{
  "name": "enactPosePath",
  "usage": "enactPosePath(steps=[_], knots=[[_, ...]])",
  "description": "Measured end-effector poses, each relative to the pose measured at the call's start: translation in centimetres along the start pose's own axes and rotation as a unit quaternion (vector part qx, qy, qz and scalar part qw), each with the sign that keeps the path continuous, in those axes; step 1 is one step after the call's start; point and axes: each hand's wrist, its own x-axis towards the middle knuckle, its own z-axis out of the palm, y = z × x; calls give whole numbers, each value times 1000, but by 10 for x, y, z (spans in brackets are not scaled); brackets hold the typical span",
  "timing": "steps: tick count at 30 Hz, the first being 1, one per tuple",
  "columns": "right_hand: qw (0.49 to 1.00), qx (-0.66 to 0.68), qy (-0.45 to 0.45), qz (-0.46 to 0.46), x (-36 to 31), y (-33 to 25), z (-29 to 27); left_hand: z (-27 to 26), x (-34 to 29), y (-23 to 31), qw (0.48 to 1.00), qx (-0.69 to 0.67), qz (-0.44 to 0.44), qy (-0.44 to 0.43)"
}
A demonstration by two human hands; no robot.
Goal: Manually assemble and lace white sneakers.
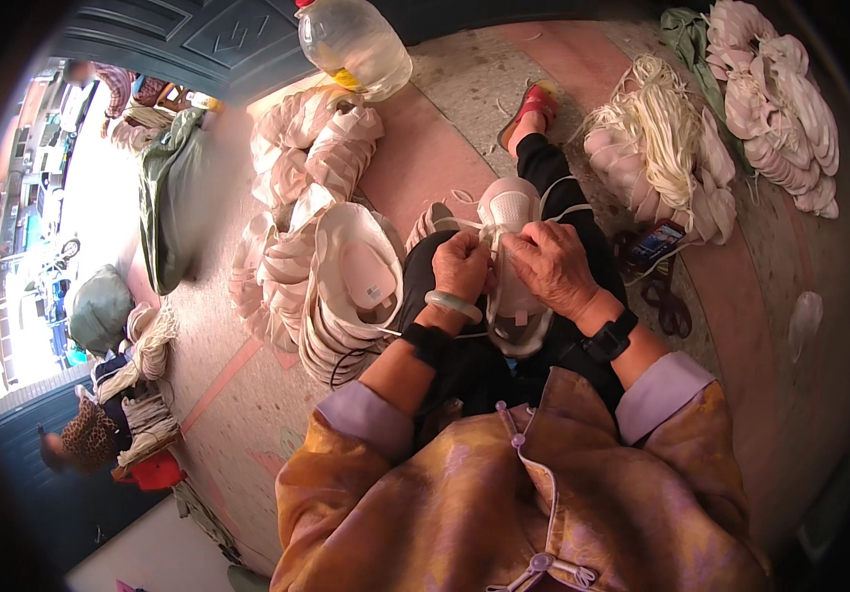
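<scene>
A pale shoe upper (510,205) lies across my lap, its rounded toe pointing away from me. White shoelace (567,209) loops out on both sides of it near the toe. My left hand (461,264) is closed at the upper's left edge, its fingertips pinching the lace. From the right, my right hand (547,262) bends over the throat of the upper, thumb and fingers pinched together on the lace. The exact grip of the fingertips is partly hidden. Beside my left knee a stack of nested shoe uppers (358,264) stands on the floor.
More bundled uppers (316,148) lie beyond the stack, near a large clear plastic bottle (356,49). At right, a hank of cream laces (664,128) rests on uppers, with a phone (660,243) nearby. Another pile of uppers (775,109) lies far right. A doorway opens at left.
</scene>
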Motion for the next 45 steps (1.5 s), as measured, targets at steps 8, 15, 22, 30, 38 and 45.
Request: enactPosePath(steps=[8,15,22,30,38,45], knots=[[998,30,-20,47,0,3,1,7,13,-7,995,-75,12,60],[997,31,-35,60,-3,7,0,11,6,-8,998,6,15,55],[998,28,-29,45,-2,6,3,15,17,-20,993,36,45,105],[998,23,-33,43,-4,8,4,12,15,-24,988,103,59,102],[999,9,1,38,-8,13,2,15,25,2,922,326,205,33],[998,6,22,53,-12,12,11,7,13,6,891,350,280,71]])
